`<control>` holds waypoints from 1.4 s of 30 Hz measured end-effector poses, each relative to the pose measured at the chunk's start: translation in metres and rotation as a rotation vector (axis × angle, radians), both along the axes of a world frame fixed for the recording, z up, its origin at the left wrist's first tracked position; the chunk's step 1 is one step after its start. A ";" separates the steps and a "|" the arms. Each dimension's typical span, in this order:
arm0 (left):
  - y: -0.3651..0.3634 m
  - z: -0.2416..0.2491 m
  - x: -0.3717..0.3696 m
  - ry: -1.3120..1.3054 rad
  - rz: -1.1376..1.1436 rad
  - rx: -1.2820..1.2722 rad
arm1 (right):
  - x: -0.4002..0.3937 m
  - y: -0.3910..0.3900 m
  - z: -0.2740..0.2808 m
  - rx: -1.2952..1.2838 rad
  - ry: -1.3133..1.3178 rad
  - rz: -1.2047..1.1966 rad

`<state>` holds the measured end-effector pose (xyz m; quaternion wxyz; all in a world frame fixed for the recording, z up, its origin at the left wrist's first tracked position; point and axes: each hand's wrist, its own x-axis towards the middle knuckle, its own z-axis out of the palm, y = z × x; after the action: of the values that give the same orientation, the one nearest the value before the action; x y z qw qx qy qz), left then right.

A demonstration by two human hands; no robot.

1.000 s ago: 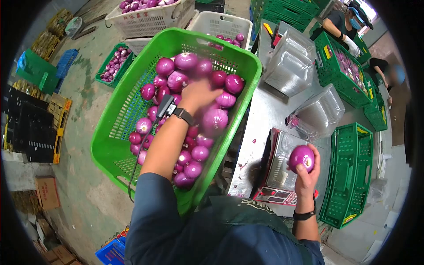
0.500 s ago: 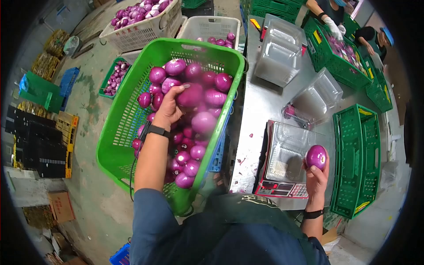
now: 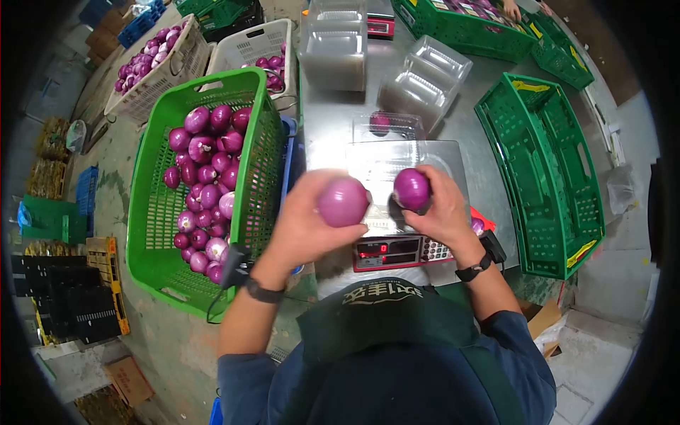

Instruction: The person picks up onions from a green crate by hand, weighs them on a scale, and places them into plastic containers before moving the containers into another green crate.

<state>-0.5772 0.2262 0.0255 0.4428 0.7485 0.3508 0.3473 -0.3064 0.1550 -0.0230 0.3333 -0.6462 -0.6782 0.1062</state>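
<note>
My left hand [image 3: 304,221] is closed round a large, pale purple red onion [image 3: 343,202], a little blurred by motion. Beside it, my right hand [image 3: 448,216] grips a darker red onion [image 3: 412,190]. Both onions are over the digital scale [image 3: 382,253], whose display is lit red. A clear plastic tray [image 3: 388,150] rests on the scale's metal plate, partly hidden by the hands. To the left stands a bright green basket [image 3: 258,142] with many peeled red onions [image 3: 205,195] in it.
Stacked clear trays [image 3: 333,53] and a leaning stack [image 3: 432,78] stand behind the scale. Green crates [image 3: 549,177] sit at the right, and a filled one [image 3: 460,35] at the back. White baskets [image 3: 159,78] of onions are at the far left. Another person's hand [image 3: 511,10] shows at top right.
My left hand has lifted an onion out of the green basket and moved right, over the scale. My right hand has brought its onion leftward over the scale. The view has turned right.
</note>
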 end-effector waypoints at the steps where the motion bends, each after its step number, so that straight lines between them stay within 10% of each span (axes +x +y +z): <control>1: -0.008 -0.010 0.019 0.110 0.022 0.143 | 0.003 -0.001 -0.002 0.026 -0.073 0.034; 8: -0.019 -0.079 0.072 0.441 0.042 0.345 | 0.022 -0.004 -0.010 -0.098 -0.318 0.064; 13: -0.035 -0.089 0.062 0.299 0.233 0.253 | 0.048 0.003 -0.027 0.137 0.037 0.002; 18: -0.052 -0.105 0.030 -0.089 0.521 -0.472 | 0.066 0.035 -0.041 -0.129 0.348 -0.251; 23: -0.064 -0.102 0.021 -0.334 0.237 -1.041 | 0.067 0.074 -0.052 -0.343 0.945 -0.319; 26: -0.070 -0.097 0.021 -0.565 0.175 -1.081 | 0.074 0.057 -0.040 -0.277 0.845 -0.134; 28: -0.071 -0.100 0.015 -0.618 0.148 -1.081 | 0.082 0.016 -0.027 -0.014 0.176 0.094; 30: -0.070 -0.107 0.008 -0.644 0.134 -1.103 | 0.085 -0.027 -0.021 -0.164 0.043 0.191; 36: -0.057 -0.120 0.029 -0.466 0.238 -1.030 | 0.050 -0.060 -0.070 -0.670 1.017 -0.187; 42: -0.050 -0.114 0.048 -0.446 0.135 -0.939 | 0.061 -0.065 -0.029 -0.367 0.827 -0.161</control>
<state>-0.5294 0.1757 -0.0887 0.7713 0.3528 0.4133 0.3314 -0.2453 0.0902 -0.0522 0.4633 -0.6484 -0.4060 0.4474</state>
